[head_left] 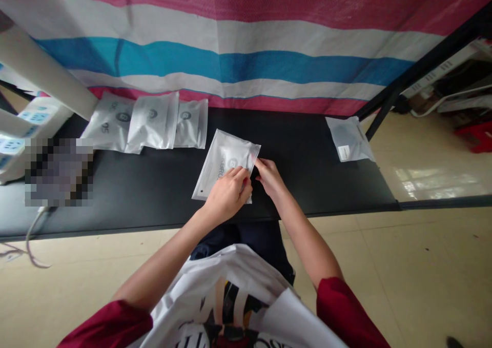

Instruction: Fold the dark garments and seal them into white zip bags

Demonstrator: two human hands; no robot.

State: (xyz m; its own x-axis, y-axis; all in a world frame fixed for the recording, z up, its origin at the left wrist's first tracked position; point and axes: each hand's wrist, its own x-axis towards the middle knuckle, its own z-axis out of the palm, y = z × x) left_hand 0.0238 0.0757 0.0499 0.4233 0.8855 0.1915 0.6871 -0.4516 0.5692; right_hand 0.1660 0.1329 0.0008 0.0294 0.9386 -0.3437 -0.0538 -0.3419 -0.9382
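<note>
A frosted white zip bag (pixel 221 164) with a round logo lies flat on the black tabletop (pixel 307 184), tilted in front of me. My left hand (pixel 226 194) rests over its lower right part, with the fingers gripping the bag. My right hand (pixel 270 178) pinches the bag's right edge near the upper corner. Three similar bags (pixel 152 121) stand in a row along the back of the table, and the nearest is a short way beyond my hands. Another frosted bag (pixel 349 139) with a small white label lies at the far right.
A striped pink, white and blue cloth (pixel 230 63) hangs behind the table. White boxes (pixel 34 127) and a pale tube (pixel 42 66) sit at the left, beside a pixelated blurred patch. A cable (pixel 33 240) droops off the front edge. A red crate (pixel 474 135) stands on the tiled floor.
</note>
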